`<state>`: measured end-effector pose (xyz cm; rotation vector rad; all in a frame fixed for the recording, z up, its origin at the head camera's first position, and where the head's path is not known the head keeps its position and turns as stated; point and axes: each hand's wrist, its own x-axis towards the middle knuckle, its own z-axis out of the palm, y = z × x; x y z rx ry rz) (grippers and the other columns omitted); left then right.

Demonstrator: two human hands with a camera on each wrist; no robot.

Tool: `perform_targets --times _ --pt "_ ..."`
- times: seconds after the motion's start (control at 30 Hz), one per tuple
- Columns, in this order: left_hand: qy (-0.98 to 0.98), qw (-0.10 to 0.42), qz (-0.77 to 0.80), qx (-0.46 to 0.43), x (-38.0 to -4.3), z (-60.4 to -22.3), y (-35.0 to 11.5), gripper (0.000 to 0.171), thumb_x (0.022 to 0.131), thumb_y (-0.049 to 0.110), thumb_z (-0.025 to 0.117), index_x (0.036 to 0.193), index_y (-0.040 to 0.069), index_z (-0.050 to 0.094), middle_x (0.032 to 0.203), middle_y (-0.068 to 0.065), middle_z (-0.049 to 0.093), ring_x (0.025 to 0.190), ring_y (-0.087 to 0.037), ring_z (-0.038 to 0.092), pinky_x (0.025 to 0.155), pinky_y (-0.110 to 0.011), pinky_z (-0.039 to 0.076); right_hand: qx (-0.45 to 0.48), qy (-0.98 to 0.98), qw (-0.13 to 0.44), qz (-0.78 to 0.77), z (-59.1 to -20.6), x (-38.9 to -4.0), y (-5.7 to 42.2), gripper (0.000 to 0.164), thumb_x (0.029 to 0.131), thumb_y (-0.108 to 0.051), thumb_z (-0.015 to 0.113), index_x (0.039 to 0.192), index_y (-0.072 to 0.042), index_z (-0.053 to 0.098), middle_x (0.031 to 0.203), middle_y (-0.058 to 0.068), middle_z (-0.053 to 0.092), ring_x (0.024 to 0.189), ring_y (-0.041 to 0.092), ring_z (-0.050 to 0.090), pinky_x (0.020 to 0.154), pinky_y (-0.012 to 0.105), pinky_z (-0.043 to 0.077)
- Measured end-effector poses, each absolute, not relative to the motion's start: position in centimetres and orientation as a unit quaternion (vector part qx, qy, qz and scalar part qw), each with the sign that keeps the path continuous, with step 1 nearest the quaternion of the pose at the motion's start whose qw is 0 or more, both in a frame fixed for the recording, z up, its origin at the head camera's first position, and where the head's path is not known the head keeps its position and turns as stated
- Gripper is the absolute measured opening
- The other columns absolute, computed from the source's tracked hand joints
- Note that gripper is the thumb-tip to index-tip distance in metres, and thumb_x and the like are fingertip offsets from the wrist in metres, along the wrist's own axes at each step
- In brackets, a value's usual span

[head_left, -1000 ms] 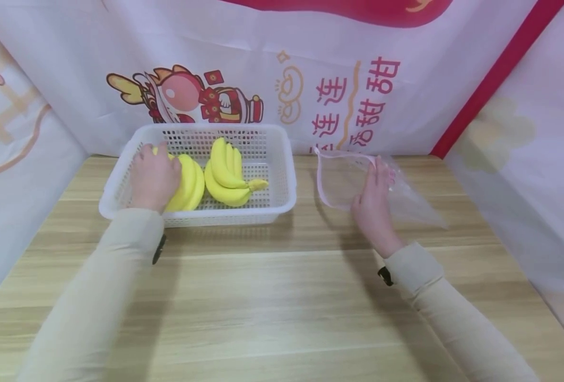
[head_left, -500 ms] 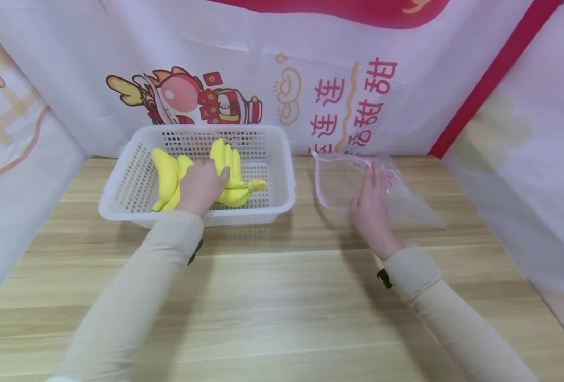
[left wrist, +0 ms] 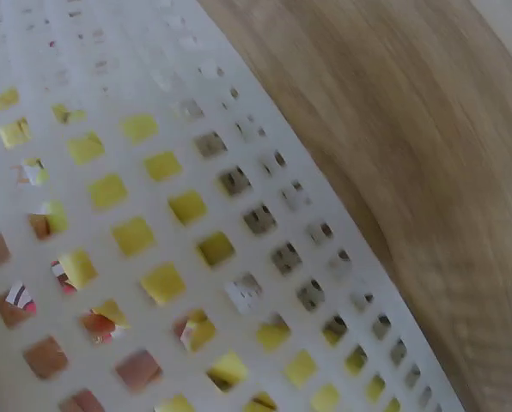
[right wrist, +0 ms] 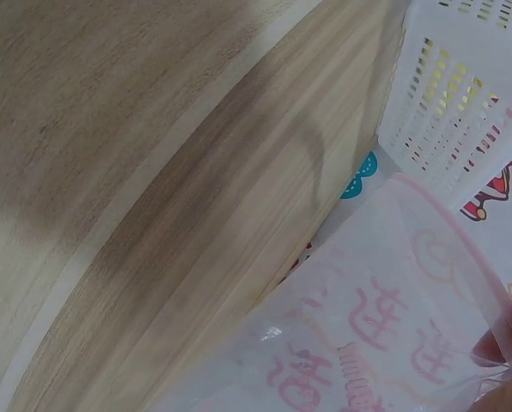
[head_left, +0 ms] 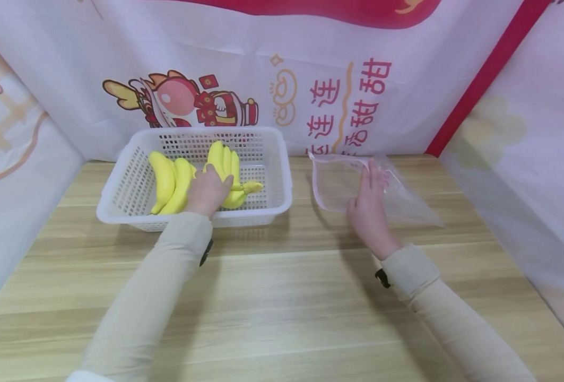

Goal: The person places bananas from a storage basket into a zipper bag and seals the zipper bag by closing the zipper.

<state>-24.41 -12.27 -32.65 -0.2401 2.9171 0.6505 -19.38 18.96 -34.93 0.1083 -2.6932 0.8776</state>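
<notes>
"Left hand (head_left: 208, 191) first: what's it doing?"

"It reaches into a white, perforated plastic basket (head_left: 258, 213), left of centre in the head view. One bunch of curved yellow bananas (head_left: 167, 183) lies to its left in the frame, another yellow bunch (head_left: 227, 164) to its right. The fingertips are hidden, so I can't tell whether they pinch any fruit."

"And the right hand (head_left: 370, 204)?"

"Right of centre, pinching the pink edge of a clear, limp plastic bag (head_left: 331, 183) over the pale wood-grained counter (head_left: 262, 307). Its mouth gapes towards the basket."

"How would you do this well?"

"I'd work my fingers under a single bunch, grip it round the thick part and lift straight up, so its neighbour isn't dragged along. The other hand should hold just one layer of film; thin plastic like that probably sags."

"Any writing?"

"On the white cloth backdrop (head_left: 243, 69), upper right of centre, red characters (head_left: 329, 91): 连连, 甜甜 and 活 are legible, the lowest partly hidden. A small pink marking (head_left: 385, 180) by the right fingers is unreadable. I can make out no brand."
</notes>
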Motion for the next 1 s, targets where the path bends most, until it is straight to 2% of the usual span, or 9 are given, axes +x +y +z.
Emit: perform_targets --times 0.3,0.43,0.6,0.77,0.87,1.0 --pt "0.954 0.098 0.258 -0.119 -24.2 -32.5 -11.1 0.084 0.098 0.046 0.041 0.148 -0.01 0.003 0.145 -0.033 0.034 0.132 -0.046 0.039 0.111 -0.053 0.035 0.036 -0.938 0.136 0.316 -34.7 -19.2 19.1 0.077 0.081 0.012 0.041 0.15 0.006 0.008 0.161 0.019 -0.004 0.148 0.04 0.0 0.121 0.052 0.005" --pt "0.943 0.111 0.281 -0.136 -24.0 -32.1 -11.0 0.086 0.097 0.047 0.043 0.149 -0.008 0.001 0.149 -0.034 0.027 0.136 -0.046 0.034 0.114 -0.052 0.031 0.04 -0.938 0.141 0.313 -34.6 -19.1 19.3 0.077 0.081 0.011 0.042 0.15 0.007 0.009 0.161 0.019 -0.002 0.148 0.04 0.002 0.122 0.051 0.005" --pt "0.927 0.126 0.326 -0.139 -24.2 -32.3 -10.8 0.093 0.096 0.047 0.046 0.149 -0.003 -0.011 0.152 -0.036 0.015 0.142 -0.045 0.022 0.118 -0.051 0.024 0.04 -0.938 0.149 0.31 -34.7 -19.1 19.5 0.076 0.08 0.012 0.043 0.149 0.007 0.011 0.16 0.021 0.0 0.148 0.04 0.003 0.122 0.051 0.005" --pt "0.916 0.137 0.352 -0.132 -24.1 -32.4 -10.7 0.096 0.094 0.047 0.049 0.148 -0.009 -0.006 0.152 -0.034 0.019 0.141 -0.042 0.027 0.12 -0.047 0.023 0.038 -0.939 0.149 0.308 -34.7 -19.1 19.5 0.076 0.08 0.012 0.044 0.149 0.007 0.012 0.16 0.021 0.001 0.148 0.041 0.005 0.122 0.051 0.007" --pt "0.906 0.143 0.374 -0.137 -24.2 -32.6 -10.8 0.096 0.094 0.045 0.049 0.148 -0.009 -0.009 0.153 -0.033 0.018 0.141 -0.04 0.029 0.12 -0.046 0.022 0.038 -0.939 0.152 0.305 -34.7 -19.1 19.5 0.076 0.08 0.012 0.044 0.149 0.007 0.012 0.16 0.021 0.002 0.147 0.041 0.006 0.122 0.05 0.007" --pt "0.908 0.123 0.372 -0.149 -24.6 -33.1 -10.7 0.096 0.092 0.043 0.049 0.148 -0.008 -0.009 0.153 -0.035 0.013 0.141 -0.043 0.025 0.119 -0.049 0.025 0.037 -0.941 0.154 0.3 -34.7 -19.1 19.6 0.076 0.08 0.012 0.044 0.149 0.007 0.012 0.16 0.021 0.003 0.148 0.041 0.006 0.123 0.049 0.006"
